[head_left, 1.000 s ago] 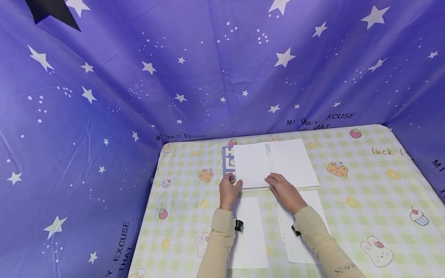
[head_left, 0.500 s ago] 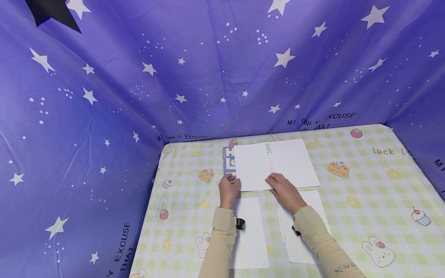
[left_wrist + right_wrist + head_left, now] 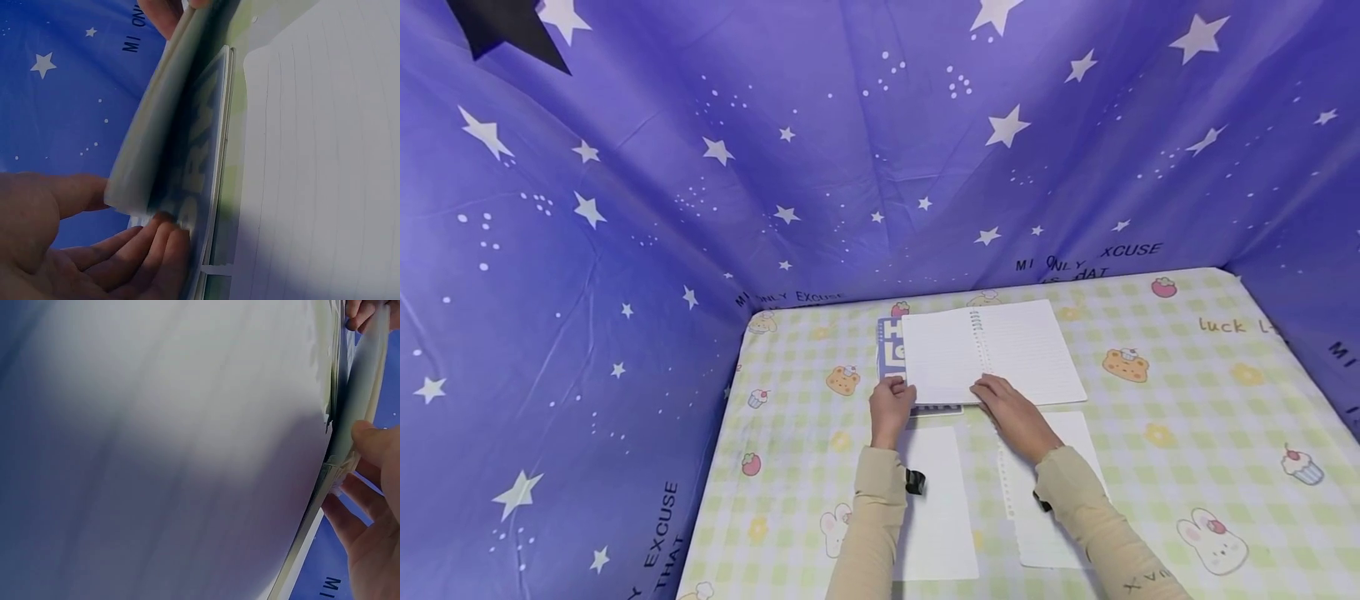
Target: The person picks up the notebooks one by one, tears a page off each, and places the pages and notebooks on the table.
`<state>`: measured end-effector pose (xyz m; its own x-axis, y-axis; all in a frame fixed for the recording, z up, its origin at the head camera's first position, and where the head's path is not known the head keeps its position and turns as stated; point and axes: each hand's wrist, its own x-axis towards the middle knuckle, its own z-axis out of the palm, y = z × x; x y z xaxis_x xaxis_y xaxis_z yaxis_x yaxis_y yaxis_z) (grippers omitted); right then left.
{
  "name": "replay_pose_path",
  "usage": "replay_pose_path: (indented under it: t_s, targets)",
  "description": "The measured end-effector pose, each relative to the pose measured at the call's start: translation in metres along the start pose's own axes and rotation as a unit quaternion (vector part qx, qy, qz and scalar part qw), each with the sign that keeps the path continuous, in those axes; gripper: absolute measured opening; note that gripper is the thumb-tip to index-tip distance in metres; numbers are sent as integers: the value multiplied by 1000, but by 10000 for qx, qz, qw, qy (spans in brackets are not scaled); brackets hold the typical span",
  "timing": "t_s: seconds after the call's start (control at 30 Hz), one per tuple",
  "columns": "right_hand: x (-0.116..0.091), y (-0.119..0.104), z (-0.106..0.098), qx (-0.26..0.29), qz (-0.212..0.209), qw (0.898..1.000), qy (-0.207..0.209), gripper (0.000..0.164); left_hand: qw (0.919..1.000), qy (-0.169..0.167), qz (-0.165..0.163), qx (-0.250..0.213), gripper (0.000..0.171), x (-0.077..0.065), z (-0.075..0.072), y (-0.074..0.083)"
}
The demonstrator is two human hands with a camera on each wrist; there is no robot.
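An open spiral notebook [image 3: 1026, 354] with lined white pages lies toward the back of the table, its left half tilted up along the near edge. My left hand [image 3: 891, 412] holds that half's near left corner, thumb at the page edge and fingers underneath. Beside the spiral coil, my right hand [image 3: 1017, 417] grips the near edge; in the right wrist view its thumb lies against the raised pages [image 3: 359, 394]. Under the left half is a blue cover with white letters [image 3: 891, 354], mostly hidden. The left wrist view shows its lettering [image 3: 199, 150] below the lifted pages.
Two loose sheets lie nearer: a left sheet [image 3: 940, 517] and a right sheet [image 3: 1060, 508] with a punched edge, both partly under the forearms. A checked tablecloth [image 3: 1210, 433] covers the table. A purple star-printed curtain [image 3: 880, 167] rises behind it.
The near edge of the notebook's left half has risen, and a strip of the lettered blue cover now shows beneath it. Both hands stay nearly in place.
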<state>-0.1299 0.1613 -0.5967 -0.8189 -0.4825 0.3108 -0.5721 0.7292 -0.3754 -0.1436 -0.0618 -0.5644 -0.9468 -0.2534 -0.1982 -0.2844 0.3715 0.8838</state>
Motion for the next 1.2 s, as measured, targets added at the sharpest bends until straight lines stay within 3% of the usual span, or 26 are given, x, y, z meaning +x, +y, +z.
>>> replay_pose_path:
  t_s: [0.13, 0.53, 0.83, 1.03, 1.1, 1.2]
  targets:
    - [0, 1, 2, 45, 44, 10000, 74, 31, 9999, -112, 94, 44, 37, 1, 0, -2]
    - [5, -9, 3, 92, -58, 9998, 143, 41, 9967, -219, 161, -761, 37, 5, 5, 1]
    - [12, -21, 8, 293, -30, 9991, 306, 43, 9860, -463, 65, -1603, 43, 1, 2, 9]
    - [15, -28, 7, 333, 190, 9990, 219, 44, 9808, -601, 50, -1852, 46, -5, -3, 17]
    - [16, -29, 6, 351, 209, 9989, 216, 43, 9795, -584, 99, -1925, 46, -1, 1, 10]
    - [16, -30, 5, 374, 221, 9988, 214, 42, 9741, -756, 140, -2125, 48, -2, -1, 13]
